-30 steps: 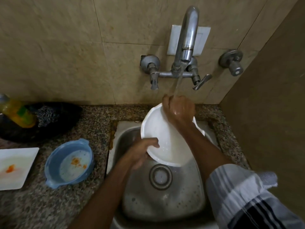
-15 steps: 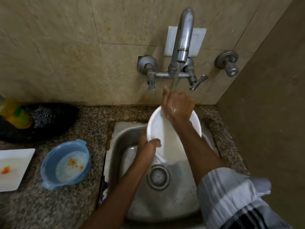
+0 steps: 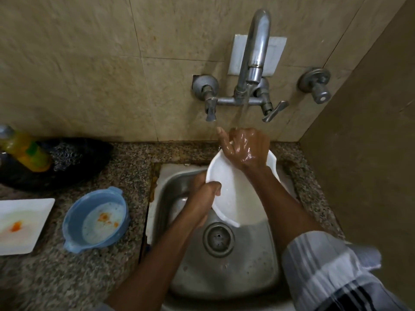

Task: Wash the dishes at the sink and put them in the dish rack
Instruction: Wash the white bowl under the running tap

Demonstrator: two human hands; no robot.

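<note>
Over the last second the round white plastic bowl [image 3: 238, 194] has tilted more steeply over the stainless steel sink [image 3: 224, 274], its far rim raised toward the running chrome wall tap [image 3: 254, 52], and the right hand [image 3: 246, 145] has risen from the bowl's inner wall to the far rim, directly under the stream. The left hand [image 3: 205, 195] grasps the near-left rim, thumb inside; the right hand lies wet and loosely open on the far rim, not clenched. This indicates rinsing; the soiled blue plastic bowl [image 3: 96, 219] and white square plate [image 3: 21, 224] wait unwashed on the speckled granite counter [image 3: 67, 277], and no dish rack is in view.
</note>
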